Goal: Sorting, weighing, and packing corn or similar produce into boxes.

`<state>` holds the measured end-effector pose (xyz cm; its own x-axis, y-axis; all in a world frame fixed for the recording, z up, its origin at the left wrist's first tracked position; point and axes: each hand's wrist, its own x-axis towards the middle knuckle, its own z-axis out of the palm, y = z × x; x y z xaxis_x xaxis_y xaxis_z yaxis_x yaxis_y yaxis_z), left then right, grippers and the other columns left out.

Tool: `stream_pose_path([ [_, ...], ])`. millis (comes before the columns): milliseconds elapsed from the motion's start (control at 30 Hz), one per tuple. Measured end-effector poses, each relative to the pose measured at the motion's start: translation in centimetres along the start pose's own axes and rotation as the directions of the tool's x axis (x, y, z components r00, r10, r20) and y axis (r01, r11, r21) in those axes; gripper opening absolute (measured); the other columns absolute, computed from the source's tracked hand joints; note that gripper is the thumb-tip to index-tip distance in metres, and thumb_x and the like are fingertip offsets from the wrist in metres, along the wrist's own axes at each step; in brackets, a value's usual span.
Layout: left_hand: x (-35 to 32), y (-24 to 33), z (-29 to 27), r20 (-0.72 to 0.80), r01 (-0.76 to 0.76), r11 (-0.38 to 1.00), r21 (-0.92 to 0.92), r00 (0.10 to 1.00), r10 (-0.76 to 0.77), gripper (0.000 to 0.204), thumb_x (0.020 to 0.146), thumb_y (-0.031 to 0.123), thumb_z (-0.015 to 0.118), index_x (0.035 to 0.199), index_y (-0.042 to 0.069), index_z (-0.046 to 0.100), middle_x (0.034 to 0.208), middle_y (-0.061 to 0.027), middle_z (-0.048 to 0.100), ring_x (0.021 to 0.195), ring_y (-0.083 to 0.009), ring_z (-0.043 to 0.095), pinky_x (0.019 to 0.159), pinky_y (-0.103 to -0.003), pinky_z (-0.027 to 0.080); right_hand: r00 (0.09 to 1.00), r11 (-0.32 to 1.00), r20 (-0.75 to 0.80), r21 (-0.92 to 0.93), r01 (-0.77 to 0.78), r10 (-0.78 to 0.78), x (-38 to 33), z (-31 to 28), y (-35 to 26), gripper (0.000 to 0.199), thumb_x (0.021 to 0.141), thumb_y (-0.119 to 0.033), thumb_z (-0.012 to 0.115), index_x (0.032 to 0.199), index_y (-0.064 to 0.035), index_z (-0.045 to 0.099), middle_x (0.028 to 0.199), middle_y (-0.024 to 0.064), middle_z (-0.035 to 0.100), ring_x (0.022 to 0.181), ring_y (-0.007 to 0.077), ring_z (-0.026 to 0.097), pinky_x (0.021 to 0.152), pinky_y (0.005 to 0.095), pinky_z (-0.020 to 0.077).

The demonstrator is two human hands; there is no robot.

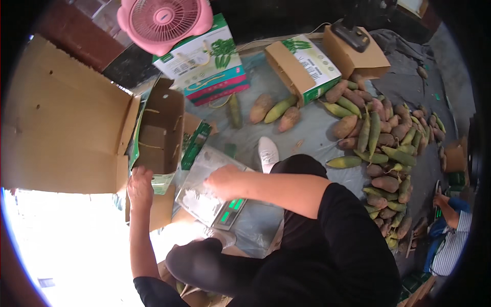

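My left hand (pixel 140 185) is closed on the near edge of an open cardboard box (pixel 162 115), which has a green printed outer side and cord handles. Inside, the part of the box that shows is bare brown board. Over a flat digital scale (pixel 225 217) with lit green displays is my right hand (pixel 225 182), its fingers curled. What they hold, if anything, is hidden. Bright glare lies on the scale's plate. A dark green printed carton piece (pixel 196 145) is wedged between box and scale.
A large cardboard sheet (pixel 66 117) stands at left. A pink fan (pixel 164 18) sits on a printed carton (pixel 204 56). Sweet potatoes (pixel 384 183) and green corn ears (pixel 374 130) are heaped at right. An open carton (pixel 302 69) lies behind. Another person (pixel 450 235) is at far right.
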<state>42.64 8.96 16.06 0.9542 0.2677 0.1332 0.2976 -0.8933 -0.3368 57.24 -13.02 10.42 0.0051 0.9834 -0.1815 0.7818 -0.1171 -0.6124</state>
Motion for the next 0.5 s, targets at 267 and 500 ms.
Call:
stream_pose_path([
  [267, -7.2, 3.4, -9.0, -0.094, 0.018, 0.911, -0.411, 0.994, -0.062, 0.011, 0.070, -0.006, 0.056, 0.077, 0.002, 0.060, 0.078, -0.0103, 0.056, 0.076, -0.0276, 0.055, 0.065, -0.037, 0.046, 0.995, 0.992, -0.010, -0.082, -0.097, 0.096, 0.5, 2.2, 0.6, 0.022, 0.072, -0.009, 0.062, 0.092, -0.0091, 0.068, 0.094, 0.0113, 0.066, 0.094, 0.0269, 0.062, 0.077, 0.0409, 0.0493],
  [500, -15.2, 3.8, -4.9, 0.063, 0.118, 0.847, -0.518, 0.993, -0.100, 0.012, 0.068, -0.007, 0.058, 0.077, 0.001, 0.057, 0.083, -0.0119, 0.054, 0.085, -0.0306, 0.054, 0.075, -0.040, 0.044, 0.980, 0.982, 0.196, -0.190, -0.006, 0.044, -0.3, 4.2, -1.8, 0.022, 0.072, -0.011, 0.061, 0.093, -0.0066, 0.069, 0.099, 0.0116, 0.066, 0.093, 0.0285, 0.063, 0.073, 0.0400, 0.0526],
])
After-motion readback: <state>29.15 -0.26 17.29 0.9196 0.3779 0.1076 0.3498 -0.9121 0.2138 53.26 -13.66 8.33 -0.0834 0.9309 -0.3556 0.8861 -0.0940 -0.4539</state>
